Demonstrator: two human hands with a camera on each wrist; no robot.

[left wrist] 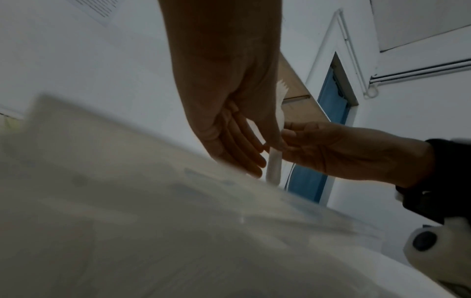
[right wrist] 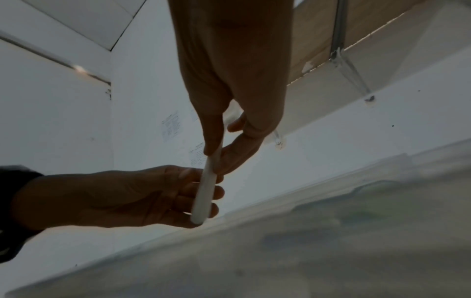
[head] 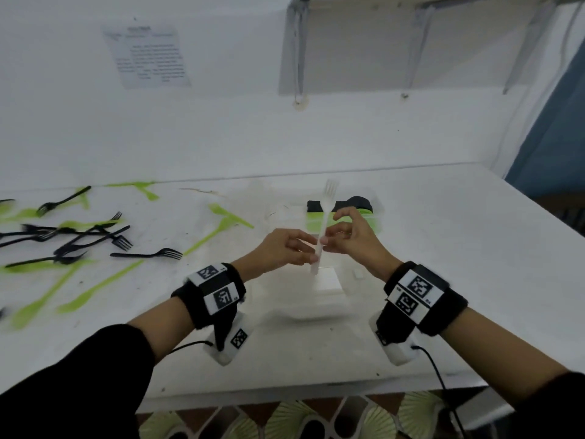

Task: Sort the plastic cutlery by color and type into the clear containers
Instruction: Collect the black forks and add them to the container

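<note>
A white plastic fork [head: 323, 223] stands upright above the table's middle, tines up. My left hand [head: 313, 253] pinches the lower handle, and my right hand [head: 326, 239] pinches it just above, between thumb and forefinger. The fork [left wrist: 274, 165] shows in the left wrist view under my left hand [left wrist: 271, 147], with the other hand touching it from the right. From the right wrist, my right hand [right wrist: 214, 159] pinches the fork [right wrist: 203, 195]. A clear container [head: 278, 307] holding white cutlery lies directly below. Behind it, a second clear container [head: 378, 213] holds green and black pieces.
Black forks [head: 148, 255] and green cutlery [head: 231, 215] lie scattered over the left half of the white table [head: 443, 248]. A wall rises close behind, with a shelf [head: 411, 52] overhead at the right. The table's front edge runs just under my wrists.
</note>
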